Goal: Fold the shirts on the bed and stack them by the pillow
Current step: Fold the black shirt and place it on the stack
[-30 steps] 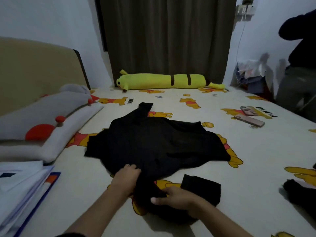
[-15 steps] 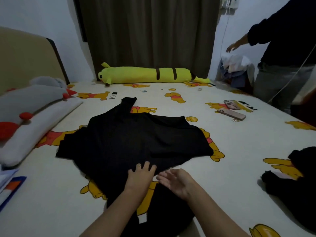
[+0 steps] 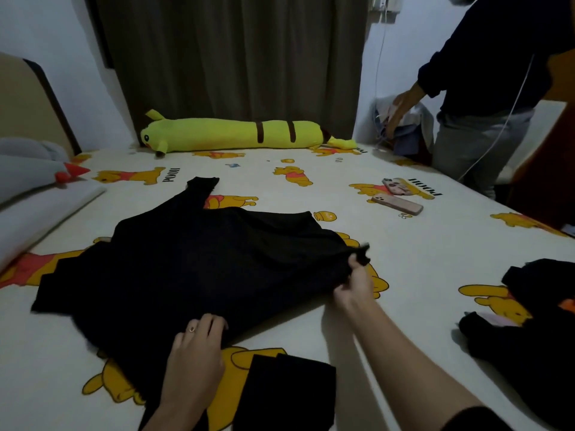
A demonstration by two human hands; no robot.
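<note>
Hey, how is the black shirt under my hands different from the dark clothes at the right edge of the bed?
The black shirt lies spread out mid-bed, a sleeve pointing toward the curtain; the dark clothes sit bunched in a heap. The shirt is being handled: the left hand grips its near edge and the right hand pinches its right corner, while nothing touches the heap. The heap shows a bit of orange; the shirt looks plain black. Both are unfolded.

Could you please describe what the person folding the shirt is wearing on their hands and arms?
Both forearms are bare. The left hand wears a thin ring on one finger. The right hand shows no ring or watch; a dark sleeve edge appears near that elbow at the bottom of the picture. No gloves or bracelets are visible.
</note>
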